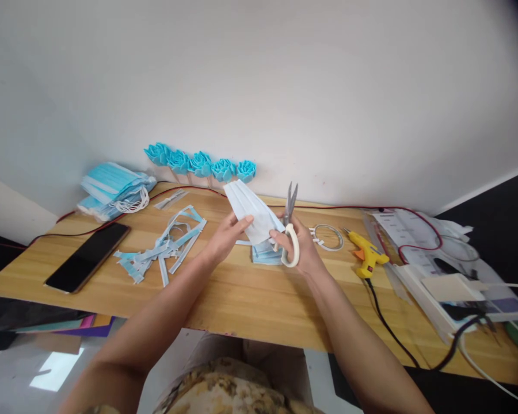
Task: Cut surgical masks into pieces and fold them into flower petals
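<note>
Above the middle of the wooden table, my left hand [229,234] pinches the lower left edge of a pale blue face mask [254,214], held tilted with its pleats showing. My right hand [300,246] grips white-handled scissors [290,233], their blades pointing up and slightly apart. The thumb of that hand also presses on the mask's lower right corner. Directly beneath lie more light blue mask pieces [265,255] in a small stack, partly covered by the held mask. Cut mask strips [168,247] lie in a loose heap left of my left hand.
A phone [88,257] and stacked masks with ear loops [112,187] are at the left. Several blue fabric flowers [201,164] on sticks lean by the wall. At the right are a white ring [328,237], a yellow glue gun [366,253] and a power strip [431,299] with cables.
</note>
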`<action>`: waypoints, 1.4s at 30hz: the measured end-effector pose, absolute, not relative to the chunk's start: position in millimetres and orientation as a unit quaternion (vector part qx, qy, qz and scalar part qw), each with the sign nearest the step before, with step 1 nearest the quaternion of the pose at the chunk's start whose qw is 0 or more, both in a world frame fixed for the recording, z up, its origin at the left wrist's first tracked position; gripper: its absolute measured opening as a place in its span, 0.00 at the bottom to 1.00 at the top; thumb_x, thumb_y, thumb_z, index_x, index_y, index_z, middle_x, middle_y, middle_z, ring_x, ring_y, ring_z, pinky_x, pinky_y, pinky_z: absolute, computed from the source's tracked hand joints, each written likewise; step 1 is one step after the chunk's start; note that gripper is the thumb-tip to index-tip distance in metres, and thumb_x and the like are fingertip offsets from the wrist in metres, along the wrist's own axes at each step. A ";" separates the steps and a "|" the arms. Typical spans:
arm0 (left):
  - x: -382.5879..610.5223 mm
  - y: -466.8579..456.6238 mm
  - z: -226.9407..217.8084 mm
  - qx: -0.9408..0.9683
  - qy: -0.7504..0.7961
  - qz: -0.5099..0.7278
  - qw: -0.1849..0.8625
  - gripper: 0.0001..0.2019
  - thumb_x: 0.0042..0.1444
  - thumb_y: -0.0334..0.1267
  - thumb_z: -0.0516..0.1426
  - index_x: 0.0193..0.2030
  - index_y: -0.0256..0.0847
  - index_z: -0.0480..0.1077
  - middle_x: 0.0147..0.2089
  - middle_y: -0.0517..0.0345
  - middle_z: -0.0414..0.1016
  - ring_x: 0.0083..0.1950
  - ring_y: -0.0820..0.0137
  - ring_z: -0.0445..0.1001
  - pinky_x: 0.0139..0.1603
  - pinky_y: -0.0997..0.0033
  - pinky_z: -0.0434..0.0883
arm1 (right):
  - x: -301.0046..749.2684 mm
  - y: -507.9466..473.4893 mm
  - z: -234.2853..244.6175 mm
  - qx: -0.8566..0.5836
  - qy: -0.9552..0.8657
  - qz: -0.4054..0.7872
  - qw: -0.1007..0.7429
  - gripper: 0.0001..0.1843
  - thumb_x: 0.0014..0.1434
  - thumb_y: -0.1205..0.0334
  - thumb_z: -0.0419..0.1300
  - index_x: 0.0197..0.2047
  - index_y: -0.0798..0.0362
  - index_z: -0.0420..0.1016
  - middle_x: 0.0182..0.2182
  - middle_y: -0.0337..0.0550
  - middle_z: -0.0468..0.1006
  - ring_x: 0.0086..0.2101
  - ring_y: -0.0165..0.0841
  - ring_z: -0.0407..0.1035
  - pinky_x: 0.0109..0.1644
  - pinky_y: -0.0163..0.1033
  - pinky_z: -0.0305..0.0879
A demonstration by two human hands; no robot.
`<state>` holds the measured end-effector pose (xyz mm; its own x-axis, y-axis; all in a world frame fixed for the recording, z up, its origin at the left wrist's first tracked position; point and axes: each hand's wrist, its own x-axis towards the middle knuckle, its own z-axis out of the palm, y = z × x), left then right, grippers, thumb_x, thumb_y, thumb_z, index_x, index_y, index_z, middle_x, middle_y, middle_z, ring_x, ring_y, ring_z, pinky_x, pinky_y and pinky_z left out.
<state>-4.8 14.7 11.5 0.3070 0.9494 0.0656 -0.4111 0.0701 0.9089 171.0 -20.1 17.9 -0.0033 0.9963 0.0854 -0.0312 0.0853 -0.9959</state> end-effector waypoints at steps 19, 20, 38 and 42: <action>-9.0 5.7 17.4 0.482 0.321 0.387 0.718 0.23 0.40 0.49 0.69 0.38 0.34 0.76 0.33 0.53 0.78 0.30 0.70 0.73 0.32 0.71 0.67 | 175.1 -17.5 14.0 -0.427 -0.460 0.553 0.548 0.24 0.46 0.48 0.71 0.43 0.49 0.71 0.27 0.35 0.73 0.25 0.31 0.67 0.29 0.36 0.64; -8.6 6.8 16.4 0.480 0.332 0.393 0.710 0.23 0.40 0.49 0.69 0.37 0.34 0.75 0.33 0.53 0.78 0.29 0.70 0.72 0.31 0.72 0.67 | 174.0 -17.4 14.6 -0.438 -0.459 0.534 0.559 0.22 0.46 0.50 0.71 0.40 0.49 0.71 0.28 0.36 0.74 0.27 0.32 0.68 0.31 0.37 0.65; -9.7 19.2 12.8 0.427 0.378 0.497 0.654 0.26 0.43 0.59 0.65 0.37 0.35 0.75 0.27 0.58 0.75 0.24 0.73 0.68 0.27 0.73 0.67 | 188.3 -8.4 15.3 -0.475 -0.451 0.422 0.628 0.21 0.48 0.55 0.69 0.44 0.49 0.71 0.28 0.33 0.70 0.26 0.28 0.62 0.31 0.34 0.60; -9.4 18.9 14.5 0.418 0.380 0.509 0.649 0.26 0.42 0.58 0.66 0.37 0.35 0.75 0.26 0.59 0.75 0.24 0.73 0.68 0.27 0.73 0.66 | 189.7 -7.6 15.0 -0.472 -0.455 0.417 0.630 0.20 0.48 0.55 0.69 0.44 0.48 0.72 0.28 0.33 0.70 0.27 0.29 0.62 0.33 0.35 0.61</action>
<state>-9.4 18.9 14.5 0.1925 0.9789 -0.0688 -0.3430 0.1328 0.9299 189.7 -7.6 15.0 0.2391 0.9543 0.1793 -0.0957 0.2070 -0.9737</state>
